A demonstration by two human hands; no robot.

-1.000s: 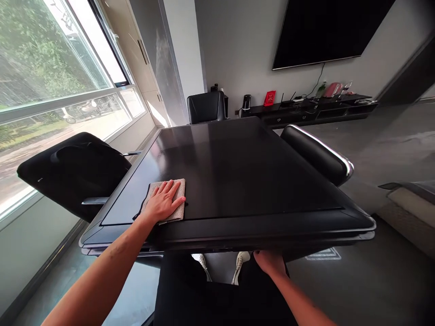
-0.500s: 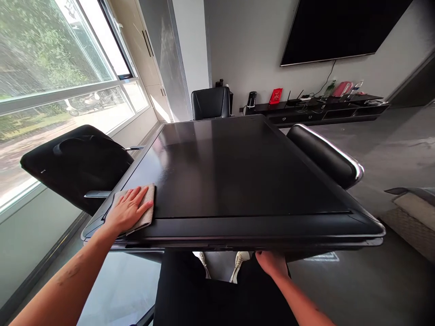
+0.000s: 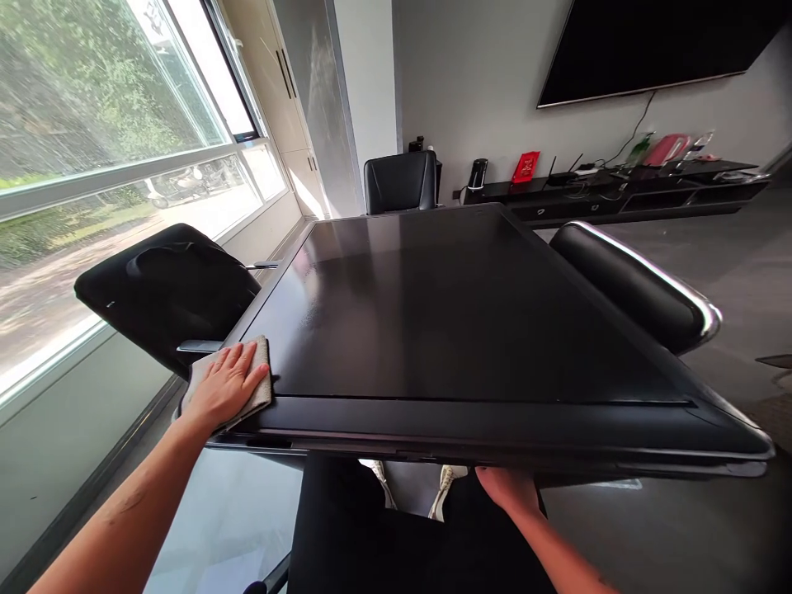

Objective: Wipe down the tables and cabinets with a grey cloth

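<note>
My left hand (image 3: 228, 386) lies flat with its fingers stretched out on a folded beige cloth (image 3: 260, 392). It presses the cloth onto the near left corner of a glossy black table (image 3: 421, 313). The cloth covers that corner and reaches its outer edge. Below the near edge of the table, my right hand (image 3: 511, 488) rests by my right knee on dark trousers. The table edge and the hand's own back hide its fingers, so what they do is not visible.
Black chairs stand at the table's left (image 3: 167, 289), far end and right. A window (image 3: 111, 107) runs along the left. Against the far wall, a low black cabinet (image 3: 619, 198) carries a red card, a router and bottles, beneath a large screen (image 3: 656, 49).
My left hand and the cloth have slid left across the tabletop onto the corner. The view has turned slightly left. My right hand stays by my knee.
</note>
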